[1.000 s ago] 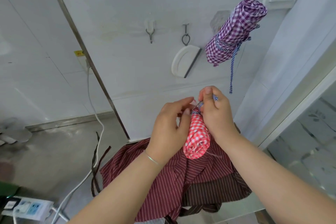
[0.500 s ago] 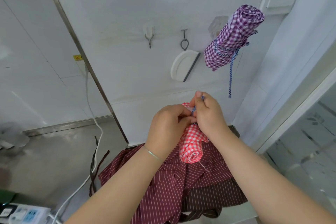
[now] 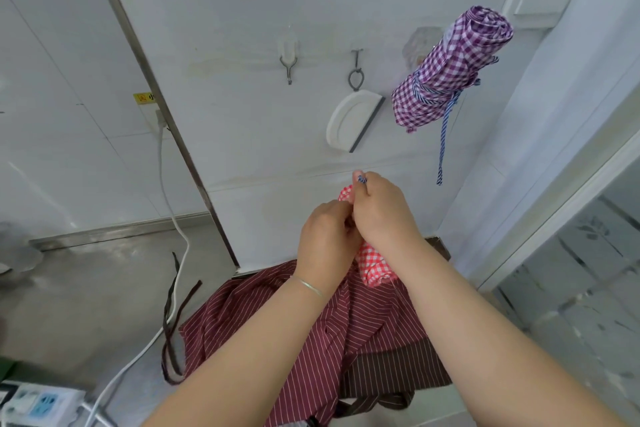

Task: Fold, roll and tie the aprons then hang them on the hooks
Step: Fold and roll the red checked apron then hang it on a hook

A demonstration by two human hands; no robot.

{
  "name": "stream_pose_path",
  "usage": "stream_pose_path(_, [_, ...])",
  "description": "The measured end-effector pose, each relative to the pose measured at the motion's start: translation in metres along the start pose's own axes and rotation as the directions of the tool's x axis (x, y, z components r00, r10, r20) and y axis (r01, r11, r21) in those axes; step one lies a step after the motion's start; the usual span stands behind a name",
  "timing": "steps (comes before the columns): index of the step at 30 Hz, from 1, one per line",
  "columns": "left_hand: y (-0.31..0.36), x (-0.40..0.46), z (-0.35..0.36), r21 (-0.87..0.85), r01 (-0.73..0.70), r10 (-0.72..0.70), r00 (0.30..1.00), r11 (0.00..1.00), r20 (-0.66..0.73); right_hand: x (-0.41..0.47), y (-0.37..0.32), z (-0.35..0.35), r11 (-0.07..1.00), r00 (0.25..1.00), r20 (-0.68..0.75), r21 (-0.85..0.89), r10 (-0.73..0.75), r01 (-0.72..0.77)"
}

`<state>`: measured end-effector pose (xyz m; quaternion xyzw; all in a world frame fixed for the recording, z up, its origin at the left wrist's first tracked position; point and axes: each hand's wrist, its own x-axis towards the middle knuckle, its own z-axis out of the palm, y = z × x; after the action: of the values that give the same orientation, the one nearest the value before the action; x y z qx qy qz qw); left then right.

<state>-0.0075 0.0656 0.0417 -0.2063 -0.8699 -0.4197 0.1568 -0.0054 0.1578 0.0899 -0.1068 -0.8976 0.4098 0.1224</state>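
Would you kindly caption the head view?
Both hands tie a red checked apron roll; a purple one hangs already.

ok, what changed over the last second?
The left hand closed in against the right hand, so the two now work pressed together on the red checked roll, covering more of it. The right hand keeps pinching the blue striped tie at the roll's top. Unchanged: purple checked roll hanging on the wall, maroon striped apron spread below, empty hook.
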Motion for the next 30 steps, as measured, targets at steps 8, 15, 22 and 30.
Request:
stream_pose_path(8, [-0.010, 0.005, 0.002, 0.035, -0.148, 0.149, 0.989, 0.988, -0.026, -0.007, 0.000, 0.002, 0.894, 0.990, -0.062, 0.439, 0.126, -0.087])
stream_pose_path(15, [-0.015, 0.021, -0.011, 0.209, -0.339, 0.329, 0.941, 0.917, 0.081, -0.013, -0.003, 0.005, 0.530, 0.948, 0.045, 0.820, 0.316, -0.216])
stream_pose_path(22, [-0.011, 0.022, -0.021, 0.248, -0.382, 0.320, 0.912, 0.890, 0.257, -0.010, 0.003, 0.002, 0.397, 0.917, 0.193, 0.856, 0.348, -0.331])
stream_pose_path(30, [-0.009, 0.028, -0.030, 0.046, 0.025, -0.045, 0.863, 0.999, 0.503, -0.010, 0.026, -0.006, 0.994, 0.999, 0.015, -0.109, -0.029, 0.031])
